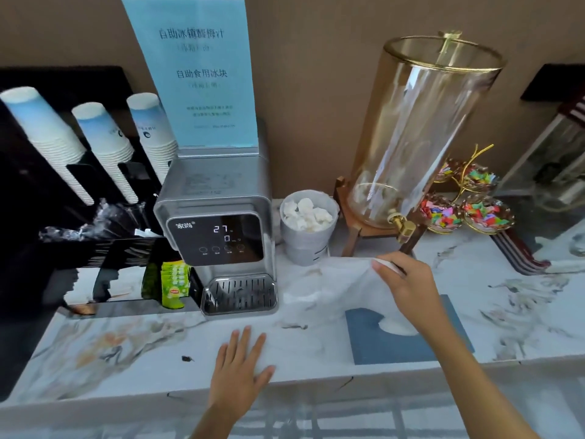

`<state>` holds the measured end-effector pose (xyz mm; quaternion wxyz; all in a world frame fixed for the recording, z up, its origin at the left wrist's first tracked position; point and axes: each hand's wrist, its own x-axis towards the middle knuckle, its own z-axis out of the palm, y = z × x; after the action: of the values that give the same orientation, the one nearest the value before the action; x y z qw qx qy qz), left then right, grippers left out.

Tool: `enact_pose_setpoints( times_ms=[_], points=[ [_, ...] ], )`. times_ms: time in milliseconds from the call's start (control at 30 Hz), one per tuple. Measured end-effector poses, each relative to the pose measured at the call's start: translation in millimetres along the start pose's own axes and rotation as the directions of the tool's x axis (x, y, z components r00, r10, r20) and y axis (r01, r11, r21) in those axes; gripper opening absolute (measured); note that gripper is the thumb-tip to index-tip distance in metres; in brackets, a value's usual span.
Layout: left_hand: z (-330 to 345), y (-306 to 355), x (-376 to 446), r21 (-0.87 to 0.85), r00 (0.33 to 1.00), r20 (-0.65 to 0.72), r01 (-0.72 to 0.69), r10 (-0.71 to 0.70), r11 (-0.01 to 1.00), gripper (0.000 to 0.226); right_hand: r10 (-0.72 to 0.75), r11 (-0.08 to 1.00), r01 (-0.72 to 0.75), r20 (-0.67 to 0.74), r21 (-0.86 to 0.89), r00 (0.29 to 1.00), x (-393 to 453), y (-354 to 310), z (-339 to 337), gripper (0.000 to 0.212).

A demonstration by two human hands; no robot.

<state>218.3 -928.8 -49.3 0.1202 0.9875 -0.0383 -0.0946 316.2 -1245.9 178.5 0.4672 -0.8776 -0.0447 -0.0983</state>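
A thin white tissue lies spread over the marble counter, partly covering a blue square mat. My right hand pinches the tissue's far corner and lifts it a little, just in front of the glass dispenser's brass tap. My left hand lies flat with straight fingers, pressing the tissue's near left edge onto the counter.
A silver water dispenser stands at the back centre, with a blue sign on top. Beside it sit a grey bin with crumpled tissues, an empty glass drink dispenser, candy dishes, paper cup stacks and green tea bags.
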Motion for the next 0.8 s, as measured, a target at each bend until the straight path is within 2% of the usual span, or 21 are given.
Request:
enact_pose_setpoints(
  times_ms=[100,133,200,233,267,333,400,500,600,700,767,800],
  points=[
    [-19.2,13.7,5.6,-0.036,0.989,-0.085,-0.122,0.119,0.992,0.071,-0.018,0.997,0.017,0.021,0.072,1.000,1.0,-25.7,7.2,0.023],
    [-30.7,20.2,8.9,-0.112,0.983,-0.123,-0.150,0.136,0.982,0.074,-0.016,0.995,0.013,0.025,0.102,1.000,0.8,-33.1,9.6,0.020],
    [-65.5,36.9,16.0,-0.396,0.984,-0.163,-0.138,0.078,0.908,0.083,-0.017,0.985,0.009,0.046,0.172,0.999,-0.5,-46.9,14.5,0.017],
    [-85.9,45.9,20.3,-0.564,0.986,-0.161,-0.130,0.046,0.816,0.084,-0.024,0.978,0.010,0.065,0.207,0.998,-1.0,-53.6,17.3,0.018],
    [-106.3,54.6,24.0,-0.718,0.985,-0.170,-0.138,0.020,0.682,0.085,-0.032,0.972,0.010,0.090,0.237,0.995,-1.3,-60.3,20.5,0.019],
    [-144.7,68.0,26.0,-0.900,0.983,-0.185,-0.170,0.002,0.401,0.079,-0.028,0.955,-0.013,0.134,0.296,0.991,-2.4,-72.7,27.3,0.019],
    [-177.0,75.1,21.0,-0.948,0.982,-0.190,-0.185,0.002,0.260,0.059,-0.012,0.935,-0.050,0.172,0.352,0.985,-2.8,-83.4,33.9,0.018],
    [-207.6,77.4,3.1,-0.964,0.978,-0.181,-0.156,-0.102,0.214,0.029,0.006,0.898,-0.109,0.236,0.426,0.972,-4.4,-95.4,42.2,0.018],
    [-219.6,72.4,-15.8,-0.989,0.961,-0.130,-0.107,-0.243,0.103,0.034,0.064,0.846,-0.208,0.294,0.491,0.954,-7.1,-101.5,49.3,0.019],
    [-225.6,62.1,-31.2,-0.997,0.940,-0.050,-0.064,-0.338,-0.031,0.031,0.132,0.741,-0.346,0.380,0.576,0.916,-16.0,-109.2,56.8,0.019],
    [-229.9,54.9,-38.0,-0.995,0.918,-0.019,-0.057,-0.396,-0.085,0.032,0.138,0.656,-0.420,0.448,0.627,0.884,-24.4,-113.3,61.1,0.020],
    [-231.5,51.3,-40.1,-0.994,0.902,-0.007,-0.052,-0.432,-0.092,0.031,0.135,0.650,-0.431,0.463,0.626,0.876,-28.3,-113.6,64.1,0.025]
  ],
)
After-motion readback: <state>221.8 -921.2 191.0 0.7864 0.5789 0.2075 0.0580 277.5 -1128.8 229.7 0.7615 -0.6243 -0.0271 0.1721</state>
